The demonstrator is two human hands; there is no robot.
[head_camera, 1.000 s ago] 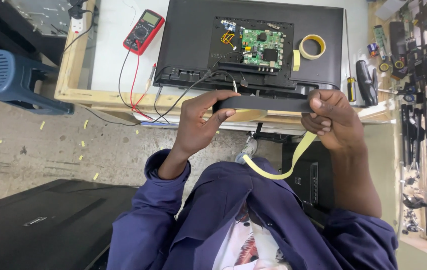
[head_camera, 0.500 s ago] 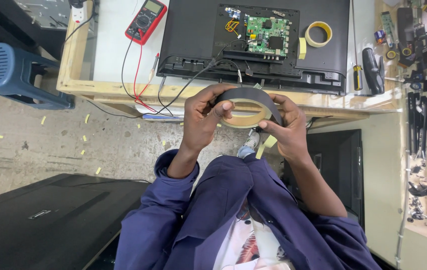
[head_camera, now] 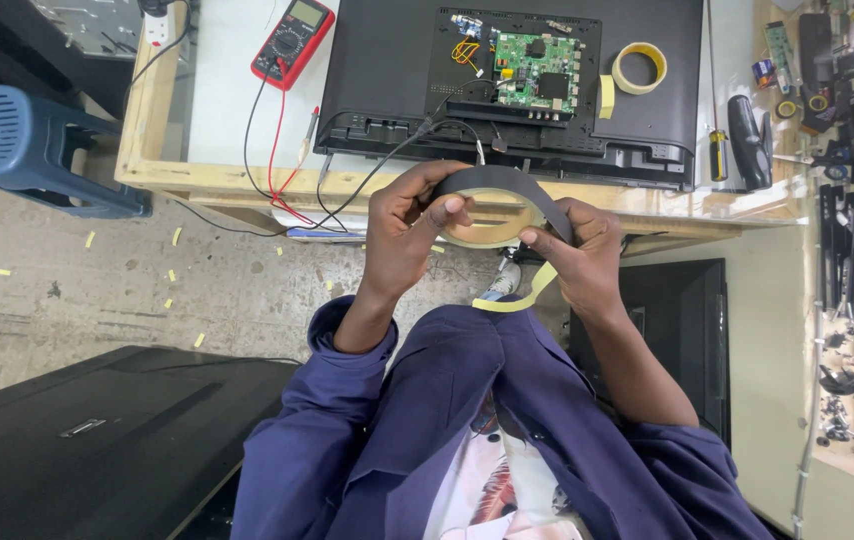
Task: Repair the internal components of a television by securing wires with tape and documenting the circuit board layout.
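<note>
Only one view here: a head-worn camera looking almost straight down the person's own chest, so the blue jacket (head_camera: 507,430) fills the bottom of the frame and the left hand (head_camera: 409,225) and right hand (head_camera: 582,250) sit dead centre, pretty close up. The far end of the shot takes in the wooden workbench (head_camera: 162,150) along the top, a bit further off, with the concrete floor (head_camera: 97,290) down the left side. No second view, so nothing overlaps.
</note>
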